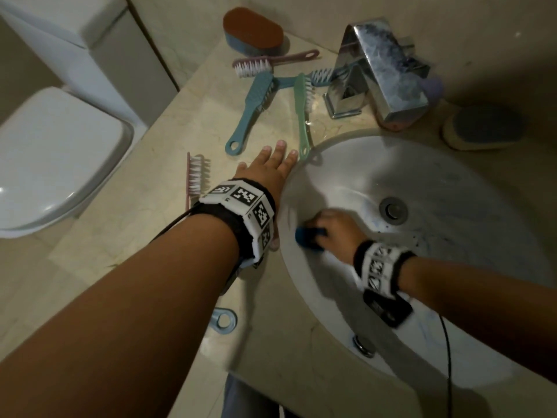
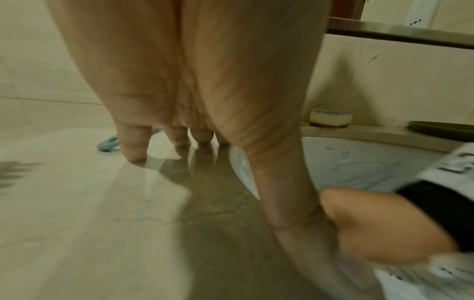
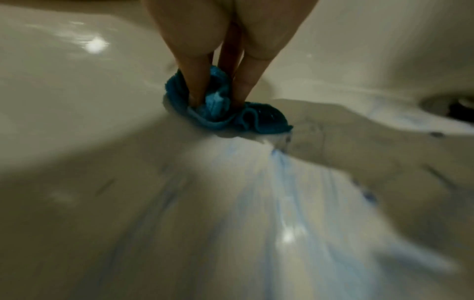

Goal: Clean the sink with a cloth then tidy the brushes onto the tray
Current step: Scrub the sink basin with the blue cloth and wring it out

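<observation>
- The right hand [image 1: 337, 230] pinches a bunched blue cloth [image 3: 220, 109] and presses it against the near-left wall of the white sink [image 1: 452, 182].
- The left hand [image 1: 268, 167] lies flat, fingers straight, on the counter [image 1: 150, 267] at the sink rim, holding nothing.
- Step in hand: wiping. Blue streaks and dark specks near the drain [image 1: 393, 210] likely need further passes.
- The brushes [image 1: 250, 110] lie scattered on the counter; the tray [image 2: 441, 130] sits beyond the basin.

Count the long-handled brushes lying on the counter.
5: pink brush by the wall, blue brush, green brush, teal brush by the tap, pink brush near the edge. Others may be hidden.
</observation>
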Tool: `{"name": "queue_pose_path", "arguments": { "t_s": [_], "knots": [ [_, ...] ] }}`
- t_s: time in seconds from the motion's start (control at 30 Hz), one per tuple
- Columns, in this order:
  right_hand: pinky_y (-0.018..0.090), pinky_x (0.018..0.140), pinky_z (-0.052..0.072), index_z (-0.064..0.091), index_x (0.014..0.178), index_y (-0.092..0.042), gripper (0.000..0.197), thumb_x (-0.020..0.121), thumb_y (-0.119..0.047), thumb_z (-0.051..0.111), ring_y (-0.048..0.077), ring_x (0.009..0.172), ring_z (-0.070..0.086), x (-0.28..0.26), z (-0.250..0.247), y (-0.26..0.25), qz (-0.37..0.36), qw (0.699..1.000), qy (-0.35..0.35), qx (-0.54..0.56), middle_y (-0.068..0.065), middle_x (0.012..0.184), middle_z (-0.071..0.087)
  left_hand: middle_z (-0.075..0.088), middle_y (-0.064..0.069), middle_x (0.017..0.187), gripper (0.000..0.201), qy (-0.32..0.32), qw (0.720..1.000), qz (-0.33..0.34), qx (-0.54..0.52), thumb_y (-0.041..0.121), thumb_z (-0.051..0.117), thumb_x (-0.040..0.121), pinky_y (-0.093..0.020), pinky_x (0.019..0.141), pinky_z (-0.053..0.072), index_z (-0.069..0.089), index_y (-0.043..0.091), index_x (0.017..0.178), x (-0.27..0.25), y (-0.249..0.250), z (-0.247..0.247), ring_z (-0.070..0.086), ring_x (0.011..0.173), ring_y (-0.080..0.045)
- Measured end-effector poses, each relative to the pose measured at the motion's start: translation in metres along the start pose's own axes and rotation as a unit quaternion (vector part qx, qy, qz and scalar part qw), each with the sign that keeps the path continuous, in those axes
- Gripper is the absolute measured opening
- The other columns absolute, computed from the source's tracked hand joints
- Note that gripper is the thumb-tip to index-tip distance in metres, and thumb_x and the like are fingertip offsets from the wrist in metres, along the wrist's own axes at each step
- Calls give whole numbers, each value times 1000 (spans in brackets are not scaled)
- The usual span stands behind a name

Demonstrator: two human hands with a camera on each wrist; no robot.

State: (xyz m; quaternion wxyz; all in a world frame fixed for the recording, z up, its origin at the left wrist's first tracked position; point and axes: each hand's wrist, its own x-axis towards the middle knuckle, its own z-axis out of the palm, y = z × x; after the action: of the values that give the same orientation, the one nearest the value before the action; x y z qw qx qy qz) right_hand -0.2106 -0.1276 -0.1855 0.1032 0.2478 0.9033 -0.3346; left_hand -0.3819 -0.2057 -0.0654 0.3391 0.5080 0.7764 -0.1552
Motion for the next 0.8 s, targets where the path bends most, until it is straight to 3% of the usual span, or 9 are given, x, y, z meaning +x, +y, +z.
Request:
{"name": "queue_pose_path", "arguments": {
  "t_s": [0.07,0.1,0.2,0.27,0.37,0.53,0.57,0.7,0.8],
  "knots": [
    [28,92,40,69,108,-5,30,79,-4,63,32,106,59,24,-7,-3,28,999,32,-3,17,110,64,-27,-1,155,146,4,1000,-1,-4,28,91,51,-51,118,10,-19,22,147,0,0,0,-15,146,-24],
    [27,91,40,69,108,-6,29,80,-6,62,31,105,59,24,-9,-5,28,999,11,-21,16,110,63,-26,-1,155,146,5,1000,0,-1,28,91,51,-51,118,10,-19,22,147,0,0,0,-15,146,-25],
    [26,84,39,70,102,-9,25,80,-7,59,25,94,57,-19,-9,-8,-36,987,-142,-59,9,101,59,-27,-2,155,148,9,1000,1,9,28,91,49,-50,118,12,-20,21,147,3,-1,2,-14,146,-25],
    [28,81,43,71,98,-10,24,79,-3,60,25,88,56,-52,-6,-6,-67,977,-200,-28,8,95,58,-26,-2,155,149,9,1000,1,8,28,91,47,-50,118,12,-19,21,147,4,-1,3,-14,146,-25],
    [28,86,43,71,103,-9,24,82,-6,61,26,95,58,-39,-9,1,-64,982,-174,-32,12,101,61,-27,-2,155,151,10,1000,1,9,29,92,46,-50,118,12,-20,21,147,3,0,3,-14,146,-25],
    [25,88,40,69,108,-7,26,82,-10,64,30,102,59,18,-11,-2,18,999,28,-31,14,107,63,-27,-3,155,157,7,1000,1,8,32,93,39,-50,118,11,-21,21,147,3,-1,2,-15,145,-26],
    [23,88,38,69,109,-7,28,82,-10,65,30,103,58,11,-6,-2,14,999,26,-24,15,109,62,-27,-4,155,158,7,1000,1,11,33,93,38,-50,118,12,-21,20,147,4,-1,3,-15,145,-27],
    [13,90,35,67,112,-6,30,82,-4,64,22,105,54,-48,6,7,-28,990,-135,13,9,115,57,-28,-3,154,160,9,1000,4,16,34,94,37,-50,118,12,-22,21,146,6,-3,4,-16,145,-26],
    [18,91,37,71,104,-8,26,79,-5,68,25,101,57,-33,-5,22,-48,992,-112,-20,10,109,61,-28,-3,154,161,12,1000,5,16,34,94,35,-50,118,12,-22,21,146,7,-3,6,-16,145,-26]
  ]
}}
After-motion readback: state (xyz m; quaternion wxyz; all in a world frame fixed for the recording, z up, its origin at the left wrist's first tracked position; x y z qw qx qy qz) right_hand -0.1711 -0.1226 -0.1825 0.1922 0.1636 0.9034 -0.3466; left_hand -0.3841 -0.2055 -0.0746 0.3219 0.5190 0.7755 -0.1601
